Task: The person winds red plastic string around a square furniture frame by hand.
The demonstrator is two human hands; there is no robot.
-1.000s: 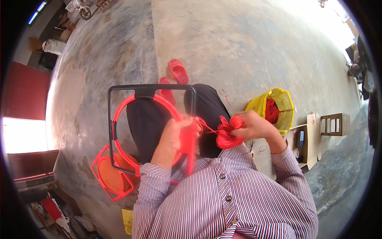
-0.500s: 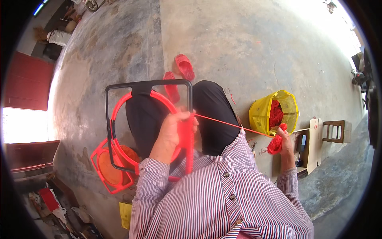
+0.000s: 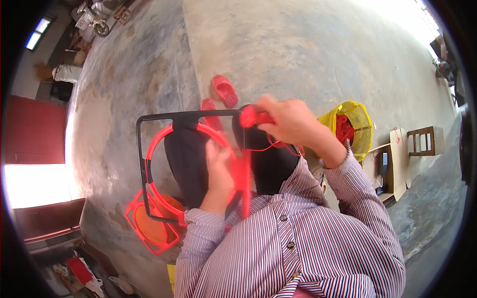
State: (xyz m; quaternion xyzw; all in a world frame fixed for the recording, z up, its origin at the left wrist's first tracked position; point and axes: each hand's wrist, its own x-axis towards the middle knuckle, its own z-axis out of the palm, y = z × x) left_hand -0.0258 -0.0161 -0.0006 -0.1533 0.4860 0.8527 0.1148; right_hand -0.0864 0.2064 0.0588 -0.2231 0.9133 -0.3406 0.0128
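Observation:
Over my lap lies a square black frame [image 3: 143, 169] with a round red ring [image 3: 158, 136] set inside it. Red cord [image 3: 246, 186] is wound in close turns along the frame's right side. My left hand [image 3: 218, 166] is at that wound side and appears closed around it, its fingers blurred and partly hidden. A small bundle of red cord [image 3: 252, 117] is in my right hand [image 3: 293, 121], at the upper right corner of the frame. A slack loop of cord hangs below that hand.
Right of my knees stands a yellow basket [image 3: 368, 121] with red cord [image 3: 344, 129] inside. Beyond it are an opened cardboard box [image 3: 397, 161] and a wooden stool [image 3: 436, 141]. Red slippers [image 3: 225, 92] lie ahead on the floor. A red-and-orange seat-like piece [image 3: 150, 223] is at my left.
My right hand has come from beside the basket up and left to the frame's corner, bringing the cord bundle. The cord, stretched taut before, is now slack. My left hand stays at the wound side.

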